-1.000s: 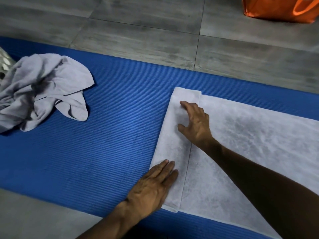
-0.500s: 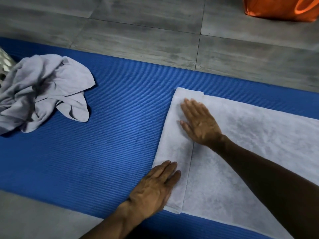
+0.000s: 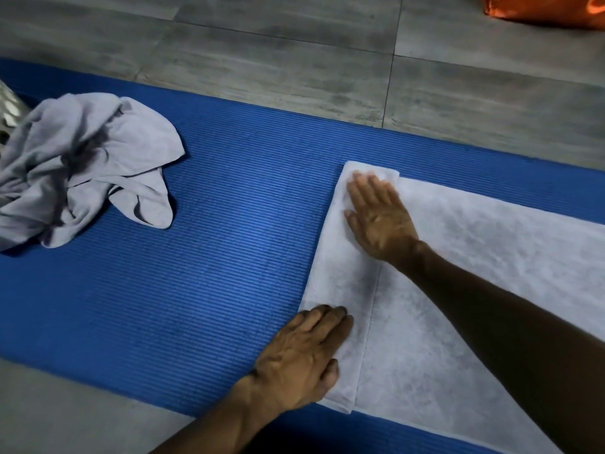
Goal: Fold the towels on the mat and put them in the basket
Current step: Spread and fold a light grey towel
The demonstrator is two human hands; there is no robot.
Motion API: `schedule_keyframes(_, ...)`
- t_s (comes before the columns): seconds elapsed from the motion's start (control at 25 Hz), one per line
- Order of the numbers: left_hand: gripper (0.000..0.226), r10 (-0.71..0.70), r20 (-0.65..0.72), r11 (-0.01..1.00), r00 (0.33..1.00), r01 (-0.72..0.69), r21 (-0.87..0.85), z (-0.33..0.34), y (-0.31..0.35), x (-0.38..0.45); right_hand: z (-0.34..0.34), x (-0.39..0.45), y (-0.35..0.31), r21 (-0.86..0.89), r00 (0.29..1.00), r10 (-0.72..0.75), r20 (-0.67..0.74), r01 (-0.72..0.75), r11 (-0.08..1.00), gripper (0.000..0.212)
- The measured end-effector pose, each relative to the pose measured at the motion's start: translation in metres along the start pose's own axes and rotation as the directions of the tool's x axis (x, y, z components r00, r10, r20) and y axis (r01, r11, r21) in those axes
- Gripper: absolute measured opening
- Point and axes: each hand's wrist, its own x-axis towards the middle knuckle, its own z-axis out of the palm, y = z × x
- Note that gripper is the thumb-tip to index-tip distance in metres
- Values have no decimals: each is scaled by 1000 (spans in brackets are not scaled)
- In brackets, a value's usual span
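Fingers straight, your right hand point(image 3: 379, 214) presses flat on the folded strip of the white towel point(image 3: 491, 263) spread on the blue mat point(image 3: 229, 240), while your left hand point(image 3: 301, 355) holds down its near corner.

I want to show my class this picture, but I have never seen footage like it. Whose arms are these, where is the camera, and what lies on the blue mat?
There is no machine here: the arms belong to a person wearing a camera on the head, which looks forward and down. The left hand and the right hand both lie flat, fingers straight, pressing a white towel whose left end is folded over. Nothing is gripped. The towel lies on a blue mat on a grey tiled floor. A crumpled grey towel sits at the mat's left end. Something orange shows at the top right; what it is cannot be told.
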Motion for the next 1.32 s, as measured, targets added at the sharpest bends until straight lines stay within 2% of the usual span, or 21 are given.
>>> schedule_keyframes(0.08,64,1,6,1000,1000,-1,-6,2,1,-1,2,-14,-13,34,994,-107,24,106,994,60)
schedule_keyframes(0.12,64,3,13,1000,1000,-3,-7,2,1,-1,3,-17,-12,63,994,-101,40,99,993,60)
schedule_keyframes(0.2,64,11,19,1000,1000,-11,-2,2,0,0,5,-8,-6,82,998,-3,58,-2,997,63)
schedule_keyframes(0.32,64,3,32,1000,999,-3,13,2,0,0,3,11,1,18,982,184,29,-185,983,65)
schedule_keyframes(0.4,64,-8,42,1000,999,8,8,3,1,0,-2,7,-12,17,993,108,44,-109,994,61)
schedule_keyframes(0.48,64,-13,30,1000,999,12,14,4,1,-1,-7,-15,-29,101,998,-40,52,35,994,53)
schedule_keyframes(0.52,64,-8,24,1000,1000,8,23,4,1,0,-10,-29,-34,138,997,-67,25,63,988,49)
schedule_keyframes(0.6,64,4,19,999,1000,-5,32,2,1,1,-13,-50,-31,216,997,12,-75,4,976,41)
schedule_keyframes(0.64,63,9,16,999,1000,-10,33,0,0,3,-16,-56,-27,289,986,126,-109,-90,953,33)
schedule_keyframes(0.68,62,16,13,999,1000,-16,31,-1,0,6,-18,-58,-20,395,952,291,-93,-233,888,24)
schedule_keyframes(0.72,62,24,10,999,1000,-24,29,-3,-1,8,-20,-57,-11,513,880,475,-29,-395,762,16)
schedule_keyframes(0.76,61,28,11,999,1000,-28,27,-4,-1,10,-20,-53,-2,611,775,630,53,-524,593,16)
schedule_keyframes(0.8,61,28,15,999,999,-29,25,-4,-2,10,-21,-48,7,668,679,725,115,-593,450,22)
schedule_keyframes(0.84,61,26,21,999,999,-27,24,-5,-1,10,-21,-43,15,691,629,766,134,-613,383,31)
schedule_keyframes(0.88,60,23,28,999,999,-24,23,-5,-1,9,-21,-39,21,688,628,768,127,-613,388,43)
schedule_keyframes(1.0,60,4,33,1000,999,-4,15,-4,1,8,-18,-34,29,603,714,684,152,-615,508,89)
schedule_keyframes(1.08,60,-5,43,1000,999,5,13,-4,2,7,-14,-38,31,617,742,660,115,-574,538,93)
schedule_keyframes(1.16,60,-8,55,1000,998,7,14,-4,2,8,-12,-44,28,641,745,663,73,-545,541,81)
schedule_keyframes(1.2,61,-8,56,1000,998,7,19,-4,2,8,-11,-46,26,627,745,666,53,-544,558,68)
schedule_keyframes(1.24,61,-8,53,1000,999,6,25,-4,2,8,-11,-48,24,577,753,658,21,-547,607,51)
schedule_keyframes(1.32,61,-16,56,999,998,14,28,-4,3,7,-14,-47,24,425,832,554,-20,-494,758,20)
